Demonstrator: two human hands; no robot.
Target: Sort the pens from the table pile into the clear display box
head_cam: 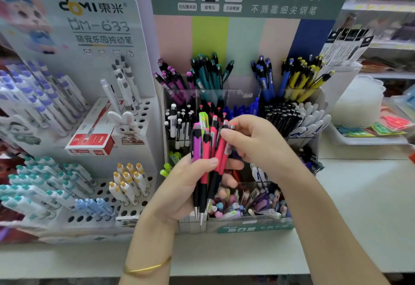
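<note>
Several slim plastic pens (205, 150), pink, purple and one green, are gripped upright in a bundle by the left hand (182, 186). Its fingers are curled round the barrels, and the metal tips are pointed down. One pen's top is pinched by the right hand (253, 141) at 1 o'clock of the bundle. The clear display box (302, 143), tiered and glossy, is seen just behind, crowded with pens. Bare white table (359, 206) is seen at 3 o'clock.
</note>
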